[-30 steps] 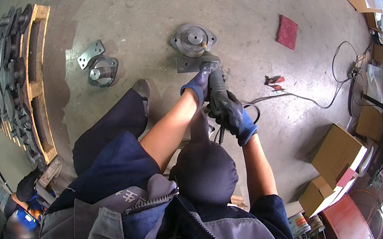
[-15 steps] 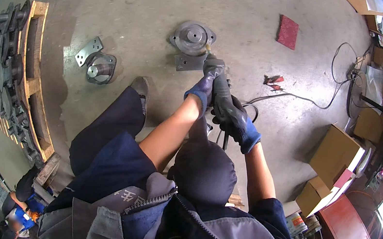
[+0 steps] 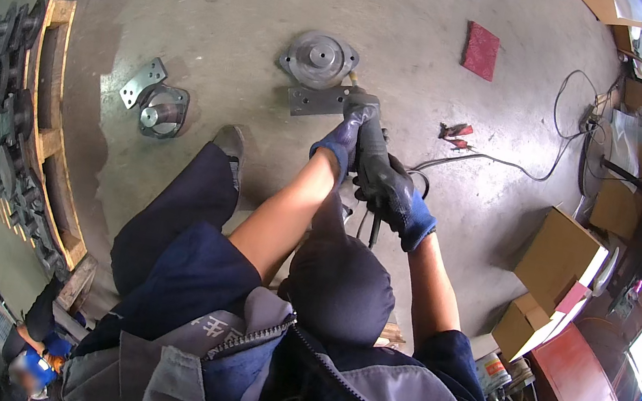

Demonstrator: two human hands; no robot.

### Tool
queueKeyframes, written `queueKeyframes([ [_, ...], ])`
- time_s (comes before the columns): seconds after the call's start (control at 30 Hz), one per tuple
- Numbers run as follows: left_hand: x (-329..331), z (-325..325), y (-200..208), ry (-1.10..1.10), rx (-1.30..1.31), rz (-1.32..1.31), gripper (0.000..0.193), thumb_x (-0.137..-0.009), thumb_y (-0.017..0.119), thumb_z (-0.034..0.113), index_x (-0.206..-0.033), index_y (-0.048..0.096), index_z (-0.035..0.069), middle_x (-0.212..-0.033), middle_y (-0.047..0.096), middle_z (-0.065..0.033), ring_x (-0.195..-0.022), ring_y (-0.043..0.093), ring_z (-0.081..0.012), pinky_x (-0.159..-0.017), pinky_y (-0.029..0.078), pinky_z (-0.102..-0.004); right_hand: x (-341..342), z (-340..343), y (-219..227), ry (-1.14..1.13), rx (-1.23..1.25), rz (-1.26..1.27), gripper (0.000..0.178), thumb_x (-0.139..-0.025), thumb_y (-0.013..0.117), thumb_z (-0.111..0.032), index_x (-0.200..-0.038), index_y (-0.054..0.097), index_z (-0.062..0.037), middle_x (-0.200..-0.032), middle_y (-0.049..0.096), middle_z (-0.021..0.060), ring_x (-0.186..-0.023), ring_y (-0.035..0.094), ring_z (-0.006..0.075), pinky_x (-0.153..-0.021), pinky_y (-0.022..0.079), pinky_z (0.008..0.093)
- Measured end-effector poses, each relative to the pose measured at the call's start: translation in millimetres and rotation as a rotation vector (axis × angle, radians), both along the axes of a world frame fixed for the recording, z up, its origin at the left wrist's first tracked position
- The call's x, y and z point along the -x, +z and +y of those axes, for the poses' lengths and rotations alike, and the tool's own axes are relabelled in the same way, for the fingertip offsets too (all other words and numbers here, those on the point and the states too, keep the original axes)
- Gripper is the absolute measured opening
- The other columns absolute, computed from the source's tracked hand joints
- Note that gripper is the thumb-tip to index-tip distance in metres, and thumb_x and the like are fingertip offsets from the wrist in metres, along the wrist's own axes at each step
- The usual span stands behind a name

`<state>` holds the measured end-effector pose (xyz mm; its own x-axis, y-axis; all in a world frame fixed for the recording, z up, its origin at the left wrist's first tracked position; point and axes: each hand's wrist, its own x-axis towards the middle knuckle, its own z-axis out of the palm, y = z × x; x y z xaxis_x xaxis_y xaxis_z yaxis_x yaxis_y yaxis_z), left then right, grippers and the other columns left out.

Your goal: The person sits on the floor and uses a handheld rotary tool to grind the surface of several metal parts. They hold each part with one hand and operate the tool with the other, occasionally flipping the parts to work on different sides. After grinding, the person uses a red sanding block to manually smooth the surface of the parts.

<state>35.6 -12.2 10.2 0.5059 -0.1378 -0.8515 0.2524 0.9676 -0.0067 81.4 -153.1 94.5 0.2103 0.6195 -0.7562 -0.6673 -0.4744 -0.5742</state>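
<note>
A dark straight die grinder (image 3: pixel 374 155) with a thin, light-tipped bit slants away from me, held in both gloved hands. My left hand (image 3: pixel 360 116) is closed round its front end. Further back, my right hand (image 3: pixel 389 194) wraps its rear body. The bit's tip lies by the lower right edge of a round grey flanged metal part (image 3: pixel 306 63) on the floor; whether they touch I cannot tell. Against the near side of that part is a flat steel plate (image 3: pixel 314 102) with holes, partly hidden behind my left hand.
A second flanged part (image 3: pixel 173 116) and drilled plate (image 3: pixel 143 83) lie to the left, near a wooden pallet (image 3: pixel 55 110) stacked with metal parts. Rightward are a red pad (image 3: pixel 480 51), red-handled tools (image 3: pixel 456 142), a trailing cable (image 3: pixel 510 166) and cardboard boxes (image 3: pixel 561 255). Another person (image 3: pixel 36 357) is at lower left.
The grinder's tip has shifted slightly to the right, outward from the round part's edge. The whole view has moved a little; both hands keep their hold.
</note>
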Motion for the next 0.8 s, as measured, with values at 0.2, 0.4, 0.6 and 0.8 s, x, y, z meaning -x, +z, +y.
queueKeyframes([
  [0.2,-4,-11,0,0.097,-0.001,-0.117,0.049,-0.083,0.061,0.046,-0.113,0.056,0.007,-0.092,0.063,-0.0092,-0.080,0.063,-0.0238,-0.076,0.052,-0.0350,4,-11,7,-0.009,-0.052,-0.090,0.053,-0.093,0.056,-0.017,-0.140,0.034,-0.0049,-0.120,0.055,0.0124,-0.096,0.061,0.0211,-0.076,0.053,0.0281],
  [0.4,0,-3,15,0.131,-0.110,-0.076,0.055,-0.083,0.058,0.051,-0.114,0.056,0.005,-0.097,0.062,-0.0117,-0.089,0.061,-0.0240,-0.080,0.051,-0.0367,-5,-4,10,-0.065,-0.032,0.084,0.054,-0.093,0.055,-0.016,-0.141,0.033,-0.0059,-0.112,0.060,0.0129,-0.090,0.064,0.0226,-0.068,0.054,0.0293],
  [0.6,-11,13,2,0.005,-0.146,-0.106,0.061,-0.084,0.055,0.054,-0.112,0.056,0.001,-0.107,0.061,-0.0130,-0.098,0.060,-0.0241,-0.085,0.050,-0.0364,-13,9,-2,0.104,-0.015,-0.205,0.052,-0.090,0.058,-0.012,-0.136,0.037,-0.0024,-0.107,0.062,0.0162,-0.084,0.065,0.0232,-0.065,0.054,0.0303],
  [0.8,-20,-5,3,0.118,-0.057,-0.341,0.050,-0.090,0.054,0.043,-0.120,0.050,0.003,-0.109,0.061,-0.0141,-0.097,0.061,-0.0250,-0.088,0.051,-0.0380,-20,5,6,-0.046,-0.086,-0.085,0.047,-0.091,0.060,-0.021,-0.129,0.041,0.0003,-0.106,0.063,0.0165,-0.084,0.067,0.0251,-0.068,0.056,0.0333],
])
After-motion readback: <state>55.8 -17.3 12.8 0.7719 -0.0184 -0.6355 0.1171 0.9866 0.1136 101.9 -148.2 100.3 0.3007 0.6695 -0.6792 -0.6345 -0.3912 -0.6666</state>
